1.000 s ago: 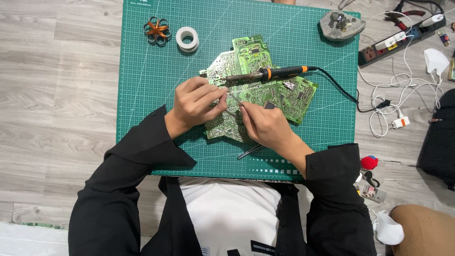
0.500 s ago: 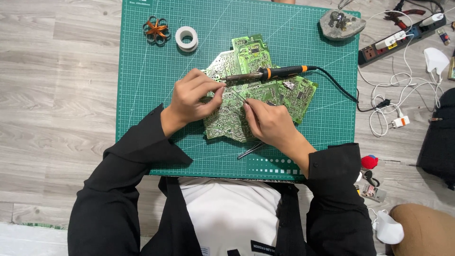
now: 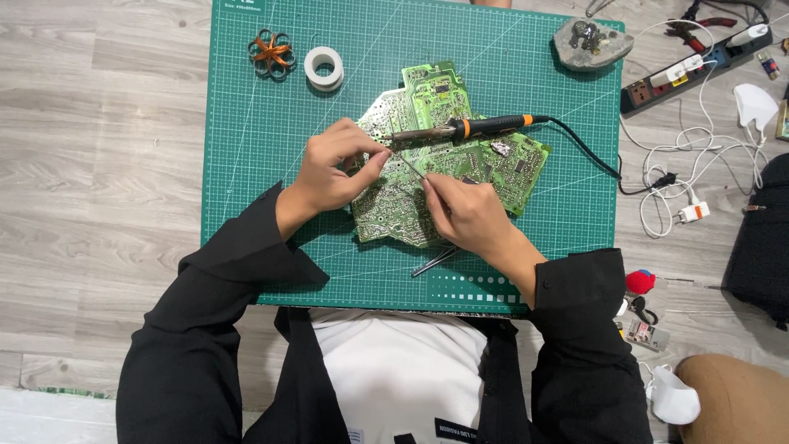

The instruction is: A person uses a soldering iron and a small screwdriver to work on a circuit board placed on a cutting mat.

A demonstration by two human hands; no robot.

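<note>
Circuit boards [image 3: 436, 156]: lower middle covered by both hands. Thin tool [image 3: 411, 167] in right hand [image 3: 460, 215]: kind too small to tell; tip meets left hand [image 3: 333, 168], contact point unclear. Metal tweezers [image 3: 436, 261] half hidden under right wrist. Power strip [image 3: 699, 70] cut by right edge. Brown object [image 3: 735, 399], bottom right, cropped.

We've got a green cutting mat [image 3: 271, 123] with a pale grid, bright green circuit boards [image 3: 493, 160], an orange-and-black soldering iron [image 3: 468, 127], a white tape roll [image 3: 324, 67], a coppery coil [image 3: 272, 53], and grey wood-grain flooring [image 3: 99, 148].
</note>
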